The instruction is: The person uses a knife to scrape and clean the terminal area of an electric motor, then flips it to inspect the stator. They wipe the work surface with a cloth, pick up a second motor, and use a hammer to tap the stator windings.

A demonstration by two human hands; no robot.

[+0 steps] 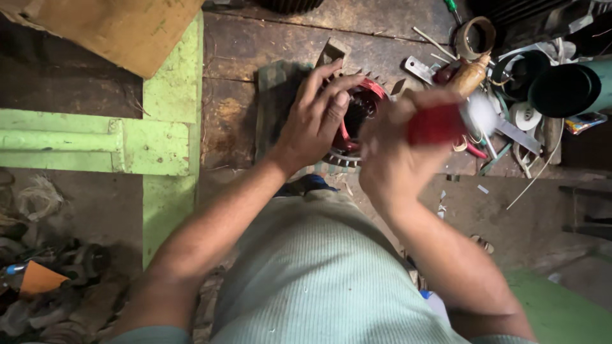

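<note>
A round metal motor stator [358, 111] with red copper wire windings stands on a dark wooden workbench [255, 44]. My left hand [317, 118] rests on its rim, with the fingers spread over the red coil. My right hand [398, 150] is blurred by motion just right of the stator and grips a tool with a red handle [437, 123]. The tool's working end is hidden behind the hand.
To the right lie a wooden-handled tool [470, 75], a roll of tape [475, 37], white strips, a dark green cylinder [570, 88] and loose wires. A cardboard sheet [121, 28] sits top left. Green painted boards [169, 121] edge the bench. Scrap parts [57, 280] lie lower left.
</note>
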